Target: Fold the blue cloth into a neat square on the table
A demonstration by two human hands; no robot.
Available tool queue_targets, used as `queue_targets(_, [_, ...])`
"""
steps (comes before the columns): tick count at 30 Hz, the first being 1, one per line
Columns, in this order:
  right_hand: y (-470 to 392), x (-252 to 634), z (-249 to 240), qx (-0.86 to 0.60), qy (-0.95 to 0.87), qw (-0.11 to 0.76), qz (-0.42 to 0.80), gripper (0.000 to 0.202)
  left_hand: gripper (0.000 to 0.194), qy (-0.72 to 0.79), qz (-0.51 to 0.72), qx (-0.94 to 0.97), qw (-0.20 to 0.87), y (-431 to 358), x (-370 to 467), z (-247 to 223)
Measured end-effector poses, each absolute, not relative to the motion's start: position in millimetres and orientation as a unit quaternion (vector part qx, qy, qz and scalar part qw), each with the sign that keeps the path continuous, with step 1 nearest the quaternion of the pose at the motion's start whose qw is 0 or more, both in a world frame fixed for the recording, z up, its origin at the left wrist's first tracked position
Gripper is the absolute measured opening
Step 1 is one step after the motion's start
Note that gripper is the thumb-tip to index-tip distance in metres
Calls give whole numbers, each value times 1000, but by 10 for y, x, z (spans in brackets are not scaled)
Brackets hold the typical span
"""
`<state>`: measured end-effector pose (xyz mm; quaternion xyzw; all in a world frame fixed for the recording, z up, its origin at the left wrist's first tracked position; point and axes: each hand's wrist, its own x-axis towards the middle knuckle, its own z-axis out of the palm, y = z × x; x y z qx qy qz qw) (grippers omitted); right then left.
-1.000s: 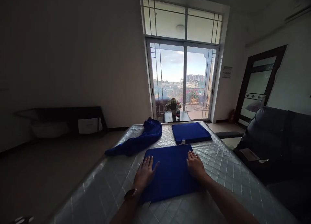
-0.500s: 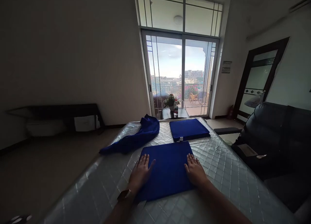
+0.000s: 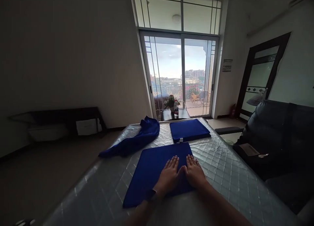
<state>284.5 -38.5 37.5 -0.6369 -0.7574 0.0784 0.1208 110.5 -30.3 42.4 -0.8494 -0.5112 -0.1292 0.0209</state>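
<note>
A flat, folded blue cloth (image 3: 144, 173) lies in front of me on a silvery quilted mattress (image 3: 220, 173). My left hand (image 3: 170, 173) rests palm down on its right half, fingers stretched out. Beside it, my right hand (image 3: 194, 170) lies flat along the cloth's right edge, and the two thumbs meet or nearly meet. Neither hand grips anything. Just beyond is a second folded blue cloth (image 3: 188, 129) with a small white tag (image 3: 181, 140) at its near edge. To its left a crumpled blue cloth (image 3: 139, 139) trails toward the mattress's left edge.
Behind the mattress stands a small dark table (image 3: 166, 114) with a potted plant (image 3: 171, 103) and a bottle (image 3: 176, 109). Sliding glass doors (image 3: 183, 72) are at the back. A black leather chair (image 3: 274, 131) is on the right, a low dark bench (image 3: 66, 121) at the left wall.
My left hand has slid right across the cloth, from its left edge to beside my right hand. The right hand stays at the right edge. The view has shifted slightly.
</note>
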Motion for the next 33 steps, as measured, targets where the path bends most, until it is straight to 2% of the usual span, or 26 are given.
queue_targets(3, [-371,2879,314,-619,-775,113,60,63,66,-477,-144,-867,-15,-363,1527,448])
queue_targets(6, [-375,2883,321,-617,-775,119,63,62,64,-488,-150,-860,-15,-350,1554,397])
queue_targets(12, [-398,2835,430,-643,-747,138,96,64,60,-545,-119,-829,51,-290,710,177])
queue_targets(19, [-393,2830,407,-640,-753,133,73,63,55,-569,-119,-803,133,-396,-400,-92])
queue_targets(24, [-396,2820,419,-641,-755,122,69,63,64,-622,-122,-766,105,-469,-407,-46])
queue_targets(33, [-466,2786,500,-648,-749,124,59,63,62,-599,-133,-785,92,-565,-354,95])
